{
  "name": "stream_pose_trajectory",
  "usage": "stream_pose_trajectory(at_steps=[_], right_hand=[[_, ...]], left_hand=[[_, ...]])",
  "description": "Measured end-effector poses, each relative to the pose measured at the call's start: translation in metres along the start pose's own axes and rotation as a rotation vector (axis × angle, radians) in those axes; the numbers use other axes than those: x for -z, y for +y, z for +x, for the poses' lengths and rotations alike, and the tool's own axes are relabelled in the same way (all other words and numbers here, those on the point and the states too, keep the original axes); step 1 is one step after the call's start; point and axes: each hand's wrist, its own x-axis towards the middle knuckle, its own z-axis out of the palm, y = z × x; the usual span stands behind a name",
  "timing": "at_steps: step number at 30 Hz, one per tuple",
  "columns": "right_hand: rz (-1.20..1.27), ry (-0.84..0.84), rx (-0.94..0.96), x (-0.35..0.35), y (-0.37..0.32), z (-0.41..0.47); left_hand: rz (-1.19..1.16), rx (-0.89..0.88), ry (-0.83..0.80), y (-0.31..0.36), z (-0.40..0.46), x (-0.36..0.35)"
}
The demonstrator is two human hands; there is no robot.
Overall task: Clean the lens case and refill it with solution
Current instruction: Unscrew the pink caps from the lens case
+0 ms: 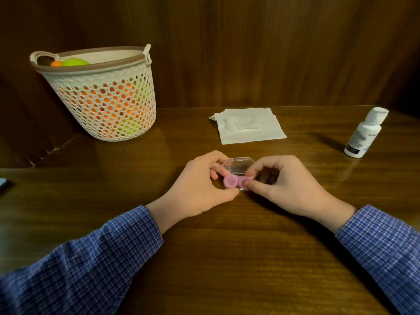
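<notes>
While resting mid-table, the lens case (pixel 236 178) is being pinched by the left hand (pixel 200 189) and right hand (pixel 284 187), fingers curled. Solution bottle (pixel 363 133) is standing near the right edge; tissue (pixel 250 128) is lying toward the far edge.

Nothing here can be read. The only printing in sight is on the white solution bottle (pixel 363 134) standing at the right of the tabletop (pixel 227 258): its label carries a grey picture, a dark band near the base with pale marks and a small blue patch, but every mark is too small and blurred to make out as letters or numbers. No brand, number or sign shows legibly on anything else.
</notes>
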Motion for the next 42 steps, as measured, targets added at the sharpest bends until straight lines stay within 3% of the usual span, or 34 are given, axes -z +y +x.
stream_pose_trajectory(at_steps=[6, 11, 17, 23, 30, 42], right_hand=[[0.334, -0.036, -0.101, 0.007, 0.001, 0.004], [0.584, -0.250, -0.136, 0.028, 0.006, 0.007], [0.428, -0.372, -0.134, 0.036, 0.010, 0.010], [0.300, -0.373, -0.106, 0.032, 0.010, 0.009], [0.311, -0.067, -0.158, 0.018, 0.016, 0.010], [0.092, -0.037, -0.049, 0.006, 0.019, 0.013]], left_hand=[[0.007, 0.008, -0.016, 0.002, -0.001, 0.001], [0.054, -0.006, 0.005, 0.003, -0.002, 0.002], [0.153, -0.064, 0.031, 0.003, -0.003, 0.002], [0.200, -0.090, 0.031, 0.006, -0.005, 0.002], [0.180, -0.073, 0.017, 0.007, -0.004, 0.003], [0.078, -0.032, 0.039, 0.008, 0.001, -0.002]])
